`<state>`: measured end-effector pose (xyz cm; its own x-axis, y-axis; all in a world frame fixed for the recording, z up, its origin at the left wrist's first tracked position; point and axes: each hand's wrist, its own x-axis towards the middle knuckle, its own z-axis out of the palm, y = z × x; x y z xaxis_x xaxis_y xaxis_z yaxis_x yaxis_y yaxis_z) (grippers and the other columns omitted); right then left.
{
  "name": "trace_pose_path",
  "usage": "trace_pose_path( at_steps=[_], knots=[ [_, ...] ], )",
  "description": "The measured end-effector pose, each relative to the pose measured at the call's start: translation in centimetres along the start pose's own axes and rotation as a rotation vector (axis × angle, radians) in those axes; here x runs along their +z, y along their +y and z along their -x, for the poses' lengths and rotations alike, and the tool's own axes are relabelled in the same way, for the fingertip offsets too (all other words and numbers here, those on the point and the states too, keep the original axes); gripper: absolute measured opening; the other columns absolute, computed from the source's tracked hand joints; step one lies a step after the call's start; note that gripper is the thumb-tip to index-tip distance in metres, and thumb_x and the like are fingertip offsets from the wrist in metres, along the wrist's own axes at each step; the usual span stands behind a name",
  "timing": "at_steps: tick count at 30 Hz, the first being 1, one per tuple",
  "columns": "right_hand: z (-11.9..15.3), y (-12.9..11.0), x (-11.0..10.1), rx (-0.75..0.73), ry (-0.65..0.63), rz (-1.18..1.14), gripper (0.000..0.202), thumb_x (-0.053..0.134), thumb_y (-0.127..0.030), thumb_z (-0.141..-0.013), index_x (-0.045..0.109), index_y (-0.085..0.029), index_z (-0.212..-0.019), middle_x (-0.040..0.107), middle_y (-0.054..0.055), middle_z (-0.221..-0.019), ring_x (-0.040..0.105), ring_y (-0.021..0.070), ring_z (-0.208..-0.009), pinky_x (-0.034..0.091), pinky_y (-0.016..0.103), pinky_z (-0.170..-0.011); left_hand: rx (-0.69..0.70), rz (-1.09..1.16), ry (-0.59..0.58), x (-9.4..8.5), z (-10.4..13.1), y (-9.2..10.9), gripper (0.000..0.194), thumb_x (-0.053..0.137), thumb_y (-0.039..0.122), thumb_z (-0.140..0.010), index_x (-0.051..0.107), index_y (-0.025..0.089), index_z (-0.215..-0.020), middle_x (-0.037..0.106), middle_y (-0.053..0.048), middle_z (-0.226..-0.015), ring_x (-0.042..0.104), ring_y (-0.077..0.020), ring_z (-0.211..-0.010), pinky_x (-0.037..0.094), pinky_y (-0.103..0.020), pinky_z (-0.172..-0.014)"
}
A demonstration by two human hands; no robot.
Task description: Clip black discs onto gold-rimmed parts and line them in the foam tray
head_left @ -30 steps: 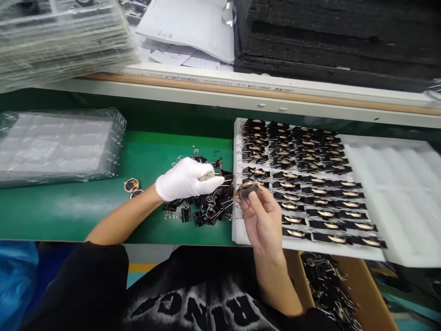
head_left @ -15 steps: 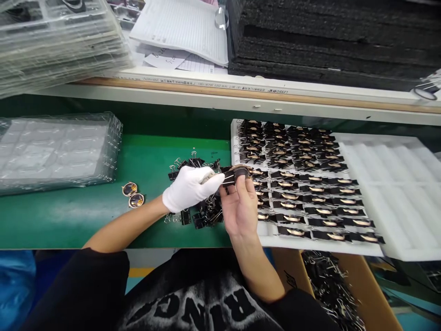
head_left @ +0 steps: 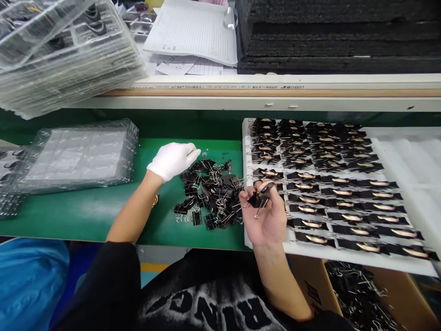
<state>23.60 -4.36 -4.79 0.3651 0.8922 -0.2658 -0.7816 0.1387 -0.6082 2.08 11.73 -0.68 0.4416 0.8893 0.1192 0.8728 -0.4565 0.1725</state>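
My left hand point(head_left: 174, 161), in a white glove, hovers at the upper left of a pile of black binder clips point(head_left: 215, 193). Its fingers are pressed together, and whether anything is between them cannot be made out. My right hand point(head_left: 265, 218), bare with the palm up, grips a small gold-rimmed piece point(head_left: 266, 185) that has a black binder clip point(head_left: 255, 201) with wire handles on it. Beside this hand is a white foam tray point(head_left: 253, 239) with rows of similar clipped pieces point(head_left: 308, 199). Another gold-rimmed piece point(head_left: 155, 200) shows partly behind my left forearm.
Clear plastic trays point(head_left: 82, 156) are stacked on the green table point(head_left: 86, 211) at left. More trays point(head_left: 86, 59), papers point(head_left: 193, 32) and black foam sheets point(head_left: 330, 41) occupy the shelf. Below the table, a cardboard box point(head_left: 310, 280) holds binder clips. A second white tray point(head_left: 413, 161) is at right.
My left hand has let go of the clipped piece and moved left, away from my right hand. My right hand still holds the piece, now lower in the view. The camera view has shifted.
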Motion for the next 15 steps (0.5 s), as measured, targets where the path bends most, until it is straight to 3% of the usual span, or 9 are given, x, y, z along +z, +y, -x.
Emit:
trace_pose_path(
  at_steps=[3,5,8,10,13,15],
  knots=[
    [0.5,0.6,-0.2,0.070,-0.045,0.016,0.022,0.084,-0.041,-0.081,0.069,-0.026,-0.087,0.062,-0.004,-0.085,0.057,0.0124,-0.076,0.053,0.029,-0.074,0.014,-0.018,-0.038,2.5,-1.1,-0.7,0.050,0.037,0.048,-0.106,0.064,0.023,-0.139,0.075,-0.011,-0.119,0.071,-0.0262,-0.100,0.048,-0.033,-0.081],
    [0.8,1.3,-0.1,0.119,-0.065,0.040,0.022,0.084,-0.042,-0.081,0.070,-0.026,-0.088,0.063,-0.003,-0.087,0.058,0.0126,-0.076,0.054,0.029,-0.074,0.033,0.014,-0.074,3.9,-1.6,-0.6,0.053,0.040,0.051,-0.105,0.060,0.024,-0.146,0.074,-0.011,-0.123,0.070,-0.0261,-0.105,0.048,-0.034,-0.086],
    [1.2,1.9,-0.3,0.163,-0.079,0.083,0.024,0.087,-0.043,-0.079,0.073,-0.027,-0.091,0.067,-0.003,-0.089,0.060,0.0127,-0.076,0.057,0.029,-0.074,0.064,0.143,-0.110,5.0,-2.2,-0.6,0.040,0.050,0.049,-0.101,0.077,0.022,-0.112,0.077,-0.006,-0.105,0.070,-0.0225,-0.095,0.047,-0.031,-0.084],
    [1.3,2.1,-0.7,0.166,-0.092,0.126,0.027,0.090,-0.045,-0.076,0.076,-0.027,-0.091,0.070,-0.002,-0.090,0.063,0.0133,-0.079,0.059,0.029,-0.076,0.047,0.216,-0.050,4.7,-2.3,-0.7,0.036,0.053,0.047,-0.099,0.076,0.021,-0.088,0.077,-0.004,-0.094,0.069,-0.0201,-0.086,0.047,-0.030,-0.077],
    [1.3,2.0,-1.1,0.147,-0.129,0.201,0.032,0.094,-0.046,-0.070,0.080,-0.028,-0.092,0.075,0.001,-0.097,0.068,0.0153,-0.085,0.060,0.032,-0.083,0.028,0.228,0.141,3.0,-1.6,0.0,0.033,0.058,0.045,-0.097,0.070,0.020,-0.080,0.076,-0.003,-0.082,0.067,-0.0177,-0.075,0.046,-0.029,-0.072],
    [1.2,1.9,-1.0,0.104,-0.187,0.251,0.029,0.094,-0.045,-0.071,0.082,-0.028,-0.092,0.077,0.004,-0.111,0.070,0.0184,-0.098,0.059,0.035,-0.092,0.013,0.333,0.267,1.4,-0.3,1.6,0.030,0.060,0.044,-0.097,0.068,0.019,-0.082,0.075,-0.002,-0.077,0.067,-0.0154,-0.070,0.048,-0.028,-0.070]
  ],
)
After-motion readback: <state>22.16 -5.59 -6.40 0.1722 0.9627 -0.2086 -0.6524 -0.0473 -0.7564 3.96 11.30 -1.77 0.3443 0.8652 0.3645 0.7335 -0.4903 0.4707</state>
